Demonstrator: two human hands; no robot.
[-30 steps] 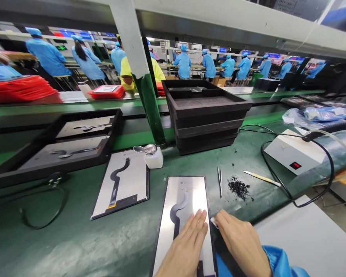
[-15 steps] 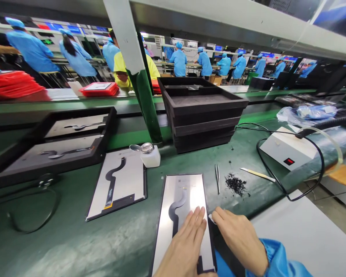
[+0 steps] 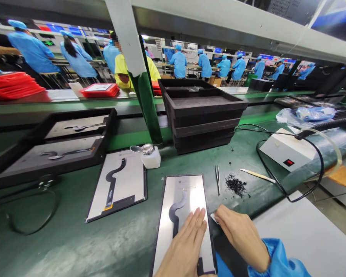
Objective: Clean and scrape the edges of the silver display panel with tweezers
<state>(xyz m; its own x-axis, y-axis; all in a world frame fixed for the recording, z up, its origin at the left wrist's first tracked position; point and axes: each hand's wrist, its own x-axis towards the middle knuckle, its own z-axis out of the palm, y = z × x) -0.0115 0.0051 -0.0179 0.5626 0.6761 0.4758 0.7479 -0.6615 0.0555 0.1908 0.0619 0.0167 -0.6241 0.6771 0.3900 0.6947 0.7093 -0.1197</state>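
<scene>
A display panel (image 3: 192, 191) with a silvery back and a dark curved flex cable (image 3: 174, 217) lies before me on the green bench. My left hand (image 3: 184, 246) rests flat on it, fingers stretched out over its right half. Just off the panel's right edge, my right hand (image 3: 238, 231) is closed in a pinch on a small white wipe (image 3: 214, 218), mostly hidden by the fingers. Beyond that hand are tweezers (image 3: 217, 180), a pile of black scraps (image 3: 235, 185) and a pale-handled blade (image 3: 258, 175). A second panel (image 3: 99, 192) with its cable lies to the left.
A white pump bottle (image 3: 151, 158) stands behind the panels. Stacked black trays (image 3: 204, 129) sit at the back, and another black tray (image 3: 111, 132) at left holds two panels. A white box (image 3: 288, 148) with cables is at right. Co-workers in blue sit far behind.
My right hand, with the white wipe, has shifted slightly to the right, away from the panel's edge. The left hand stays in place on the panel.
</scene>
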